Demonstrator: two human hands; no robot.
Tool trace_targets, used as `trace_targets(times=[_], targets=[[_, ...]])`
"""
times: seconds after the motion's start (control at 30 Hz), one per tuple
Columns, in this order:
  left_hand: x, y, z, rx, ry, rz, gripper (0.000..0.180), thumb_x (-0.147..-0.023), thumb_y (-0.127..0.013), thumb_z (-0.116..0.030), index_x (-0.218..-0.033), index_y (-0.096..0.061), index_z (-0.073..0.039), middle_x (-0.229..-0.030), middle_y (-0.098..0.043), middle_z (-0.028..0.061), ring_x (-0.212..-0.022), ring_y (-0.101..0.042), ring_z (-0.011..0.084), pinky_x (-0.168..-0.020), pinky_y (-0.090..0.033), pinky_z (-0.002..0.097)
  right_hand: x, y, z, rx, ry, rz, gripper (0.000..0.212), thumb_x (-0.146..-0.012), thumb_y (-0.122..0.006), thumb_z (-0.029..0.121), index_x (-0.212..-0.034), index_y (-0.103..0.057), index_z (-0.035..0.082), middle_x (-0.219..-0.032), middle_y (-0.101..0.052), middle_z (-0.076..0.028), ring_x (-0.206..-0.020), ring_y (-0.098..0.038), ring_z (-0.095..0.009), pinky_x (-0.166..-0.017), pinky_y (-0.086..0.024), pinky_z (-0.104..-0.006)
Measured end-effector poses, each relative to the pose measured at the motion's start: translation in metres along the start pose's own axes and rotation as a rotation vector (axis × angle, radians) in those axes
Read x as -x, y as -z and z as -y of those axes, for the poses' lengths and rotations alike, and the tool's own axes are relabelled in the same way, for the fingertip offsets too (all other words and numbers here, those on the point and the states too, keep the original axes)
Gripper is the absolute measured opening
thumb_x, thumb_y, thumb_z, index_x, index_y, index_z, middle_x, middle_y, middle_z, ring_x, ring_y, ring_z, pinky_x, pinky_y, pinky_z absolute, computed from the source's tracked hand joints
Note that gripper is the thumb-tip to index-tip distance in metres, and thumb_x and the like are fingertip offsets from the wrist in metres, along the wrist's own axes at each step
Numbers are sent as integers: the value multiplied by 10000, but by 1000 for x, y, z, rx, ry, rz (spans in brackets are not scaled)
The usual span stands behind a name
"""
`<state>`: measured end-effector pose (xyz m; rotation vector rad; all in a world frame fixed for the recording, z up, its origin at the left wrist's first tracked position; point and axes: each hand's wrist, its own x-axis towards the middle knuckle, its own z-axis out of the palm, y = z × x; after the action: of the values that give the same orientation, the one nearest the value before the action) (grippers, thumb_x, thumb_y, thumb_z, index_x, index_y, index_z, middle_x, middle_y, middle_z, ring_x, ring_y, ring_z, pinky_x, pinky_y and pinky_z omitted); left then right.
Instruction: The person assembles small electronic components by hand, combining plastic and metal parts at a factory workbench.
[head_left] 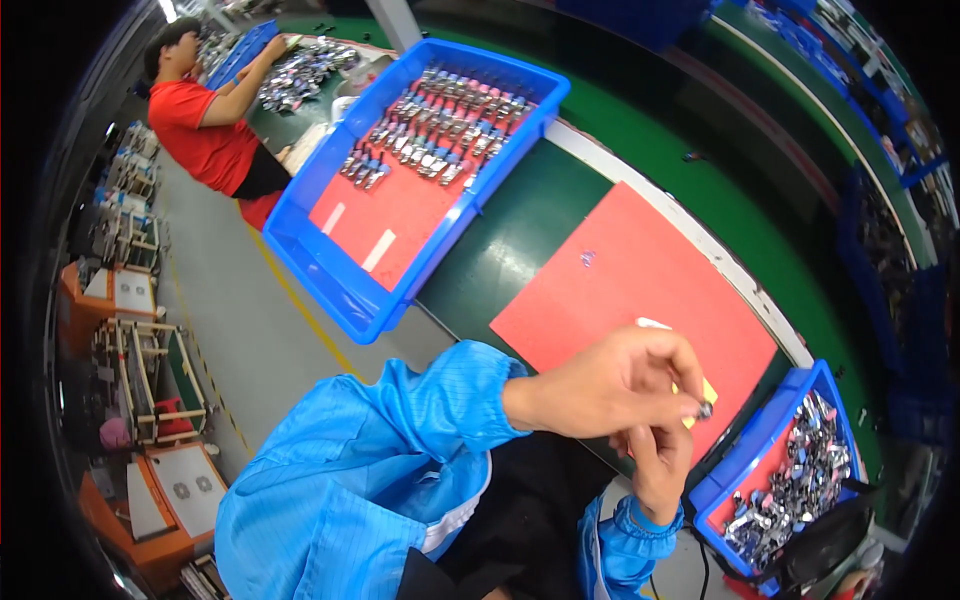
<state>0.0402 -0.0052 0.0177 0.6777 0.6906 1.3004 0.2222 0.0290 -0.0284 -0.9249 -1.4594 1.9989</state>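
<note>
My left hand (625, 385) reaches in from the left over the red mat (590, 310). Its thumb and forefinger pinch a small, dark, shiny metal piece (705, 410). Just below, my right hand (658, 468) has its fingers bent and drawn together against the left fingers; what they hold, if anything, is hidden. A yellow item (711, 390) shows partly behind the left fingertips. Near the left knuckles lies a small white item (653, 324), partly covered. Farther up the mat sits a tiny purplish piece (588, 258).
A large blue tray (425, 285) on the left holds rows of small metal pieces (450, 120) with coloured ends on red lining. At right, a smaller blue bin (715, 490) contains a loose heap of similar pieces. A co-worker in red (205, 120) works at the far left.
</note>
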Motion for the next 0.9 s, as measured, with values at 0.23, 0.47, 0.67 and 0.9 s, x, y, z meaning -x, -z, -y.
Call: trace_targets(times=[0.23,0.47,0.67,0.9], targets=[[3,27,-11,-612,-478,-292,199,-908,-628,97,-1093,-600,31,-1021,-645,108,-947,-622,164,-849,-497,305,-10,7,7,339,329,-260,231,-842,-758,1,-1040,-642,-28,-819,-628,-43,-663,-520,-103,-583,-393,-254],[9,27,-8,-1108,-726,-328,393,-810,-719,126,-1173,-609,23,-1019,-699,137,-906,-671,225,-814,-536,329,-14,9,31,565,618,-316,167,-864,-767,17,-986,-659,-22,-762,-634,-62,-629,-494,-96,-538,-352,-247],[10,22,-16,-1234,-775,-175,452,-779,-716,177,-1178,-565,30,-941,-691,161,-888,-669,247,-777,-538,347,-15,8,39,570,678,-297,187,-836,-802,34,-946,-659,-16,-742,-642,-72,-607,-497,-106,-516,-344,-254],[9,20,-34,-1277,-751,-61,455,-749,-755,157,-1160,-603,33,-953,-713,167,-881,-691,270,-743,-553,353,-15,8,50,644,712,-233,194,-782,-818,-21,-922,-685,-33,-704,-645,-103,-588,-575,-196,-518,-433,-294]])
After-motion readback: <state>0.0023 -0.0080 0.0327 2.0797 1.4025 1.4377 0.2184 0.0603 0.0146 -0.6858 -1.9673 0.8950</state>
